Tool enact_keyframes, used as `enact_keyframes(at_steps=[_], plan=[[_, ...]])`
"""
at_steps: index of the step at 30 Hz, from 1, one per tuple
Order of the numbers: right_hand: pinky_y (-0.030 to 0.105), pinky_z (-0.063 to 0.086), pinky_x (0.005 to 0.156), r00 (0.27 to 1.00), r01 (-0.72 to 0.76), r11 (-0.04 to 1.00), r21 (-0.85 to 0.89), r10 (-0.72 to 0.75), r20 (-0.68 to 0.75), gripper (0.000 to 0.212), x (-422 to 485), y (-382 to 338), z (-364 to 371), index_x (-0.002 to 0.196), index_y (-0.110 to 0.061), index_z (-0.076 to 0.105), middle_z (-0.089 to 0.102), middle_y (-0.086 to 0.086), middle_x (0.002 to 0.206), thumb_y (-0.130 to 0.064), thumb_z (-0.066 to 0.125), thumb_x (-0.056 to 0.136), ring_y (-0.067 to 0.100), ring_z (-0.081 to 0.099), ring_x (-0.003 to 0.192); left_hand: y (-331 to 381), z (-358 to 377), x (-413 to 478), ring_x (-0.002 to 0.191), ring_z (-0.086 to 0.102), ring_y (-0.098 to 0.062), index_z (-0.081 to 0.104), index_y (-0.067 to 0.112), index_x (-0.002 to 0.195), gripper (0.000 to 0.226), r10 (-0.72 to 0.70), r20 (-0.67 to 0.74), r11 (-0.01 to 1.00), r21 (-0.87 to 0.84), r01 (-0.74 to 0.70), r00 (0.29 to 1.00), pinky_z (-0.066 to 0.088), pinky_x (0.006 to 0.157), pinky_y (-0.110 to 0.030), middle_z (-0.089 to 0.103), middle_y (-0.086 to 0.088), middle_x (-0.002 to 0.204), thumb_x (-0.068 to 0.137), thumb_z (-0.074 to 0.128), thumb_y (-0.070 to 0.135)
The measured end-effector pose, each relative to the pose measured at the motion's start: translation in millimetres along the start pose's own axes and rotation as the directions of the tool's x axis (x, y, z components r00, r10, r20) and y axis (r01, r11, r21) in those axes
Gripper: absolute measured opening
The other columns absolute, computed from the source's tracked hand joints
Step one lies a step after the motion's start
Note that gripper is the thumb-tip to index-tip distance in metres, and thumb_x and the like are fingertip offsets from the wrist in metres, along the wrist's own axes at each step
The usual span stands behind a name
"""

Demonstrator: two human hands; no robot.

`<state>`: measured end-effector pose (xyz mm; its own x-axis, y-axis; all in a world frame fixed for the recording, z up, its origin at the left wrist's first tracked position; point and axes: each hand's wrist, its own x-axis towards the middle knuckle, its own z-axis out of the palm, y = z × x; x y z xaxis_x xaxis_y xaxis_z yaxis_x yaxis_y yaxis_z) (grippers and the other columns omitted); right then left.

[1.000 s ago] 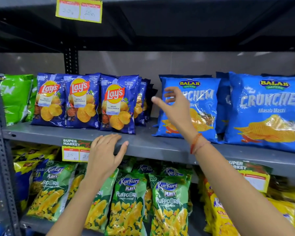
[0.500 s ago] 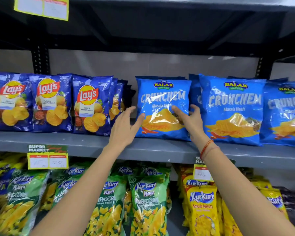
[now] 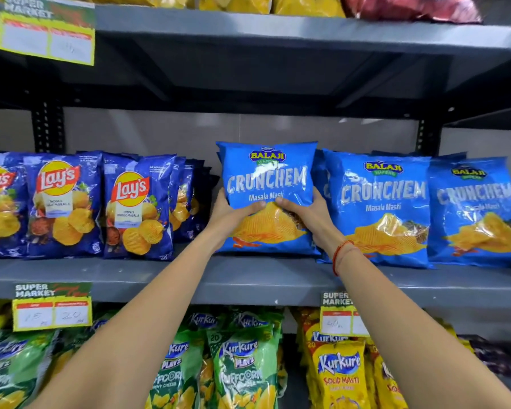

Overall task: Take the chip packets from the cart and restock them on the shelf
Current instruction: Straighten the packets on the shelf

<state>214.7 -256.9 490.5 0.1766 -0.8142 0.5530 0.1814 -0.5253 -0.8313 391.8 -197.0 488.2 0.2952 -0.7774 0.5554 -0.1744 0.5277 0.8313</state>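
A light blue Balaji Crunchem packet stands upright at the front of the grey middle shelf. My left hand grips its left side, thumb across the front. My right hand grips its right side the same way; a red thread circles that wrist. More Crunchem packets stand in a row to the right, with others partly hidden behind the held one. The cart is out of view.
Dark blue Lay's packets fill the shelf's left part. Green Kurkure Puffcorn packets and yellow Kurkure packets hang on the shelf below. Price tags clip to the shelf edges. An upper shelf carries yellow and red packets.
Both hands moved from the shelf edge and the air onto the front Crunchem packet and closed on its two sides. The view has shifted right and closer.
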Motion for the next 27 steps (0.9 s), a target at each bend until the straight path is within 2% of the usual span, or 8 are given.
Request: enact_keyframes(at_steps=[6,10,13,16,19,21,24,27], plan=[[0.008,0.053,0.063,1.0,0.014,0.997,-0.074,-0.014,0.005,0.057,-5.7,12.8,-4.9,0.12,-0.015,0.054,0.068,-0.004,0.106,-0.01,0.083,0.071,-0.008,0.07,0.08,-24.1,-2.2,-1.9,0.103,0.058,-0.008,0.039,0.019,0.129,0.081,-0.027,0.015,0.999,0.024,0.027,1.0,0.05,0.072,-0.019,0.058,0.006,0.114,0.062,0.085,0.022],[0.014,0.057,0.071,0.999,-0.005,0.995,-0.103,0.001,-0.04,0.072,-10.6,7.8,-3.2,0.132,-0.012,0.046,0.063,0.006,0.125,-0.018,0.084,0.071,0.004,0.066,0.095,-20.5,-2.7,-3.6,0.112,0.055,-0.013,0.034,0.021,0.134,0.09,-0.038,0.025,0.999,0.023,0.037,0.999,0.049,0.075,-0.021,0.056,0.007,0.118,0.06,0.085,0.03],[0.032,0.05,0.098,0.983,0.036,0.978,-0.206,-0.071,-0.168,0.09,-20.4,-3.7,-1.2,0.144,-0.015,0.033,0.057,0.005,0.127,-0.034,0.082,0.071,0.017,0.056,0.115,-10.9,3.9,-8.7,0.122,0.047,-0.012,0.029,0.021,0.14,0.088,0.114,-0.181,0.992,0.067,-0.104,0.977,0.043,0.097,-0.031,0.046,-0.001,0.137,0.07,0.079,0.038],[0.033,0.048,0.093,0.947,0.13,0.934,-0.333,-0.216,-0.237,0.087,-33.2,-20.8,-6.7,0.146,-0.016,0.032,0.053,0.003,0.12,-0.042,0.077,0.076,0.02,0.056,0.109,6.9,20.6,-20.1,0.123,0.041,-0.015,0.036,0.02,0.135,0.064,0.39,-0.387,0.916,0.259,-0.307,0.836,0.037,0.103,-0.037,0.042,-0.004,0.134,0.082,0.063,0.044],[0.028,0.048,0.083,0.899,0.229,0.867,-0.442,-0.363,-0.246,0.068,-45.0,-41.4,-21.9,0.137,-0.017,0.042,0.056,-0.002,0.114,-0.041,0.072,0.081,0.017,0.057,0.099,28.8,50.5,-28.5,0.116,0.045,-0.017,0.045,0.016,0.126,0.046,0.618,-0.272,0.773,0.377,-0.51,0.737,0.037,0.099,-0.028,0.048,-0.007,0.124,0.087,0.054,0.038],[0.027,0.047,0.081,0.845,0.26,0.835,-0.486,-0.44,-0.304,0.054,-49.7,-52.0,-40.4,0.129,-0.017,0.049,0.058,-0.003,0.113,-0.037,0.069,0.084,0.014,0.056,0.098,38.5,77.2,-32.0,0.114,0.047,-0.018,0.048,0.012,0.123,0.042,0.673,-0.103,0.703,0.396,-0.591,0.732,0.036,0.097,-0.022,0.051,-0.008,0.121,0.088,0.053,0.033],[0.033,0.042,0.092,0.729,0.229,0.789,-0.57,-0.527,-0.436,0.043,-52.7,-57.6,-79.7,0.124,-0.01,0.054,0.06,0.006,0.119,-0.032,0.064,0.089,0.021,0.054,0.107,40.3,120.5,-37.8,0.119,0.046,-0.021,0.046,0.01,0.127,0.045,0.591,0.079,0.735,0.358,-0.576,0.803,0.038,0.1,-0.03,0.05,-0.009,0.126,0.088,0.057,0.03],[0.03,0.036,0.098,0.66,0.089,0.805,-0.586,-0.489,-0.571,0.05,-49.2,-52.5,-123.5,0.126,-0.003,0.052,0.056,0.015,0.126,-0.035,0.062,0.09,0.032,0.049,0.118,31.2,156.7,-38.1,0.131,0.037,-0.022,0.032,0.012,0.14,0.059,0.383,0.139,0.862,0.301,-0.408,0.913,0.03,0.109,-0.038,0.039,-0.01,0.143,0.09,0.056,0.033]])
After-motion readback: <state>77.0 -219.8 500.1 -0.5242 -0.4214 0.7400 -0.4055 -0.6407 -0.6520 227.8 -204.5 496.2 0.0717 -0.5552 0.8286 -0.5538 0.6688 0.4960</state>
